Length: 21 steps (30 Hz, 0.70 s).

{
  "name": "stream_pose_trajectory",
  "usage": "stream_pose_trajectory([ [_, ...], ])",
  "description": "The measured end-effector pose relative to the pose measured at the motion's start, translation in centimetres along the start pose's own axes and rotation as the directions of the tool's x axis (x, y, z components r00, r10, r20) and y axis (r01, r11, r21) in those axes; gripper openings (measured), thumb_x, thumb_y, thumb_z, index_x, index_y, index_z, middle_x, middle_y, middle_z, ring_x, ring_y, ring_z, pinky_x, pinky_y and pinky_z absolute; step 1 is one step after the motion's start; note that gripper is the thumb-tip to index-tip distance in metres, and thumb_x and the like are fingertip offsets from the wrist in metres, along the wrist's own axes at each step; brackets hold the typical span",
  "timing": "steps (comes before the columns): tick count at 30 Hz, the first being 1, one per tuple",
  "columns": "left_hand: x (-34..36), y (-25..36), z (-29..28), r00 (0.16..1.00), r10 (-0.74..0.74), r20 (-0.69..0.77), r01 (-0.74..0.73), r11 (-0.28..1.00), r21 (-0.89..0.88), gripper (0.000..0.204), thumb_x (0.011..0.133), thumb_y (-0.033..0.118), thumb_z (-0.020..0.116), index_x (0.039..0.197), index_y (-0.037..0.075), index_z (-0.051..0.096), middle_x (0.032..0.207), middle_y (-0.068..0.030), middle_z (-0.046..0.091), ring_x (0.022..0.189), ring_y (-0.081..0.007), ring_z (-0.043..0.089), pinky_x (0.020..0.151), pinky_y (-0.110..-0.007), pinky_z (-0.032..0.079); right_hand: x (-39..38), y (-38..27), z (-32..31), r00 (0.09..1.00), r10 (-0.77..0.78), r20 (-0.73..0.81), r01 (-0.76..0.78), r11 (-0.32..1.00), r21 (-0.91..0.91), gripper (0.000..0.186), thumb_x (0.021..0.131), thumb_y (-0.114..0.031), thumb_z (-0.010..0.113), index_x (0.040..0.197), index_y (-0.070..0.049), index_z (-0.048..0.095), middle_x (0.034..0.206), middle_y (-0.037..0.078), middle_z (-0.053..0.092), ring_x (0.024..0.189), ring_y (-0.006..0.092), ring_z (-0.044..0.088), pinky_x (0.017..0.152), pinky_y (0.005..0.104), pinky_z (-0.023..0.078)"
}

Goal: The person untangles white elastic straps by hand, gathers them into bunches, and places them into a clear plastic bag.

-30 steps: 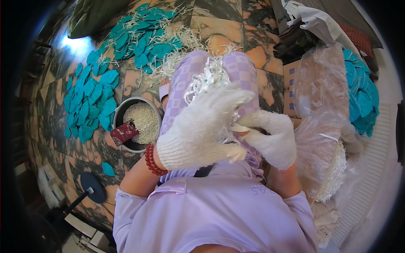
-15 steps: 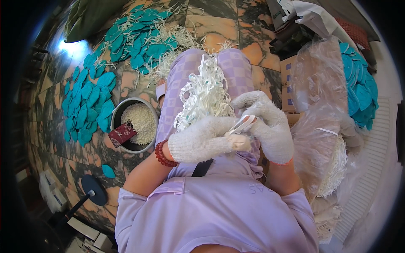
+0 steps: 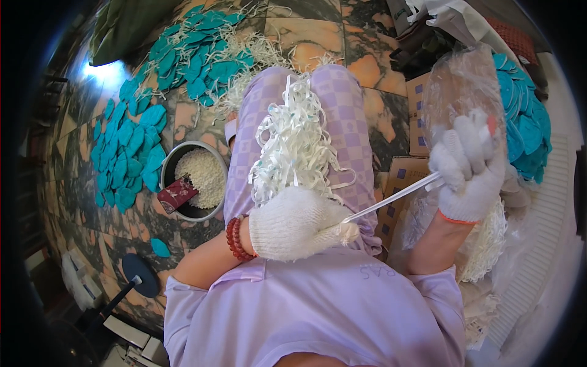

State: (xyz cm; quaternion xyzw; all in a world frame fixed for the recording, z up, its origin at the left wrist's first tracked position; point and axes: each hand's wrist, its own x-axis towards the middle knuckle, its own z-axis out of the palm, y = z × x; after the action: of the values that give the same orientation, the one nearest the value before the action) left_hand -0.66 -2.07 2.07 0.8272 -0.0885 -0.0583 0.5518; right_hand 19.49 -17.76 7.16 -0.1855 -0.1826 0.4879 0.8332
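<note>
A white strap (image 3: 391, 199) is stretched taut between my two hands, both in white knit gloves. My left hand (image 3: 296, 226) is closed on one end at my lap, beside a red bead bracelet (image 3: 235, 238) on that wrist. Out to the right, my right hand (image 3: 465, 171) is closed on the other end, in front of a clear plastic bag (image 3: 455, 82). A loose heap of white straps (image 3: 293, 131) lies between my thighs, just beyond my left hand.
Left on the marble floor: teal fabric pieces (image 3: 131, 165), a metal pot (image 3: 217, 164) of white beads holding a maroon object (image 3: 177, 194), and a round black base on a pole (image 3: 140, 275). Right: cardboard boxes (image 3: 417, 107), more teal pieces (image 3: 523, 122), bagged white straps (image 3: 486, 238).
My right hand has swung outward to the right from beside the left one, drawing the strap straight. My left hand has shifted slightly downward. More of the strap heap now shows.
</note>
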Motion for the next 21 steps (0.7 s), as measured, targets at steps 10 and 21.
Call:
stream_pose_trajectory([
  [10, 0.0, -2.6, 1.4, 0.975, -0.219, -0.028, 0.181, 0.864, -0.470, 0.029, 0.101, 0.030, 0.054, 0.094, 0.003, 0.065, 0.076, -0.0084, 0.061, 0.065, -0.0208, 0.060, 0.062, -0.034, 0.050, 0.9, 5.5, -0.4, 0.954, 0.121, -0.275, -0.149, 0.985, -0.085, 0.031, 0.102, -0.027, 0.049, 0.073, -0.017, 0.046, 0.055, -0.006, 0.033, 0.046, 0.0073, 0.033, 0.041, 0.0254, 0.034],
  [21, 1.4, -1.9, 0.8, 0.843, -0.530, 0.087, 0.321, 0.368, -0.872, 0.039, 0.100, 0.038, 0.050, 0.098, 0.002, 0.064, 0.080, -0.0052, 0.067, 0.067, -0.0133, 0.065, 0.059, -0.023, 0.049, -0.2, 9.6, -1.6, 0.876, -0.028, -0.481, -0.234, 0.847, -0.476, 0.030, 0.102, -0.023, 0.046, 0.077, -0.006, 0.045, 0.085, 0.008, 0.060, 0.083, 0.0192, 0.061, 0.084, 0.0358, 0.050],
])
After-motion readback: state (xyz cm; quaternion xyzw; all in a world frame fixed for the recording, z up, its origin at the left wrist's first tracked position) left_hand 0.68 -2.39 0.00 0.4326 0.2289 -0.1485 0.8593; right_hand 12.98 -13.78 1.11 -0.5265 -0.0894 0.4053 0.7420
